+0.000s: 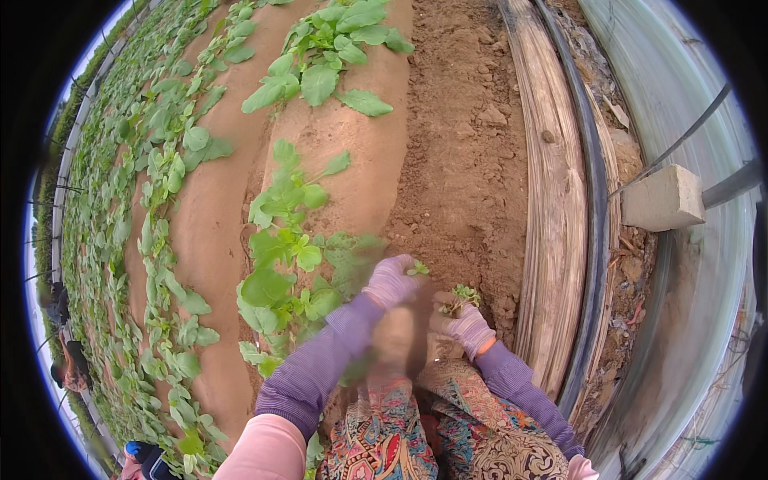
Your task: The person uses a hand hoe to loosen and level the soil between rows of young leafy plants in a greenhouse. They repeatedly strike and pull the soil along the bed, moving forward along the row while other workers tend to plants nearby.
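My left hand (391,281), in a striped pale purple glove, reaches over the edge of the planted bed. A small green sprig (419,268) sticks out at its fingertips. Lower and to the right, my right hand (471,329), gloved alike, holds a little bunch of green sprigs (465,294) above the bare soil. Broad-leaved green plants (267,288) grow in the bed beside my left forearm; some leaves close to that hand are blurred. Both hands are in front of my knees, which are covered by patterned trousers (384,441).
A crumbly soil strip (462,180) runs ahead of me. Along its right lie a pleated pale strip (555,192), a black hose (591,150), a concrete block (660,198) and plastic sheeting (666,78). More plant rows (162,258) and people (75,363) appear at left.
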`<state>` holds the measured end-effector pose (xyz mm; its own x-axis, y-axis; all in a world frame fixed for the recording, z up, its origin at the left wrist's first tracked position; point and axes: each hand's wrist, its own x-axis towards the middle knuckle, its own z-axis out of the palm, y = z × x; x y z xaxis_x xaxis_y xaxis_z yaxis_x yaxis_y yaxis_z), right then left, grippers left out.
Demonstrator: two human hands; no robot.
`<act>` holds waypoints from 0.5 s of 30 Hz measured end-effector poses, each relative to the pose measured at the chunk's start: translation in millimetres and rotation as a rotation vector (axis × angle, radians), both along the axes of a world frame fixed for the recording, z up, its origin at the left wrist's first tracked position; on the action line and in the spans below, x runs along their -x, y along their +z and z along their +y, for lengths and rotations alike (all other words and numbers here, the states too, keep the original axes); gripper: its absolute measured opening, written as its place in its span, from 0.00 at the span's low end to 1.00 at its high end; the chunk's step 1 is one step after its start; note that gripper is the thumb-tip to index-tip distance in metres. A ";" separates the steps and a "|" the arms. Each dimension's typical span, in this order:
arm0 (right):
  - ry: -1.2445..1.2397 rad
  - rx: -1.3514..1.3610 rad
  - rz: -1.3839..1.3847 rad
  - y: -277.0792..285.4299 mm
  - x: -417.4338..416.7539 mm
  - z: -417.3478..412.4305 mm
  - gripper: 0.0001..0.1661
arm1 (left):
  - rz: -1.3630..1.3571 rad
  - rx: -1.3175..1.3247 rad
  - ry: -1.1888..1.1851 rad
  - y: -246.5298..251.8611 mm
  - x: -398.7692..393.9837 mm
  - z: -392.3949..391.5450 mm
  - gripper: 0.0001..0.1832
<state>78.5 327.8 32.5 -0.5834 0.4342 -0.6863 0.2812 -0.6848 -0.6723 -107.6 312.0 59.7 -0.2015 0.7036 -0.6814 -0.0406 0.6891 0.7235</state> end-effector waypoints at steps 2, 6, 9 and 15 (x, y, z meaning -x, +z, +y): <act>0.079 -0.163 -0.033 3.4 5.8 -0.7 0.32 | 0.182 -0.197 -0.217 -10.3 -20.5 -19.0 0.15; -0.208 -0.003 0.070 18.3 7.9 -0.6 0.28 | -0.126 -0.420 -0.195 -15.7 -45.7 -44.1 0.21; -0.319 0.097 0.121 26.5 -0.4 -3.1 0.19 | -0.124 -0.438 -0.219 -2.7 -51.9 -54.8 0.26; -0.407 0.052 0.104 35.8 -14.8 -3.6 0.16 | 0.149 -0.230 -0.094 -0.4 -26.0 -54.9 0.22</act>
<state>93.3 324.2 68.3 -0.4389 0.6095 -0.6603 -0.0861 -0.7599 -0.6443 -81.6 257.2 59.3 -0.2138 0.8567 -0.4694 0.1345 0.5018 0.8545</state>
